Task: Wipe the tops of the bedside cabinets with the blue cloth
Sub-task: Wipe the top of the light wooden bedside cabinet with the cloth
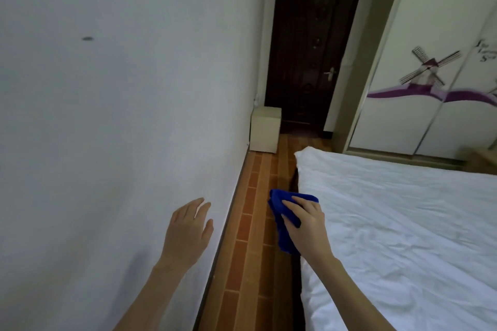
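My right hand [305, 226] grips a bunched blue cloth [282, 219] above the gap between the bed and the floor strip. My left hand [188, 228] is held out flat with its fingers apart and holds nothing, close to the white wall. A small cream bedside cabinet [265, 129] stands far ahead against the wall, beside the dark door. Its top is bare. Both hands are well short of it.
A narrow strip of brown tiled floor [250, 223] runs between the white wall [121, 88] and the bed with a white sheet [403, 236]. A dark wooden door [314, 43] closes the far end. A wardrobe with a windmill picture [435, 75] stands at the right.
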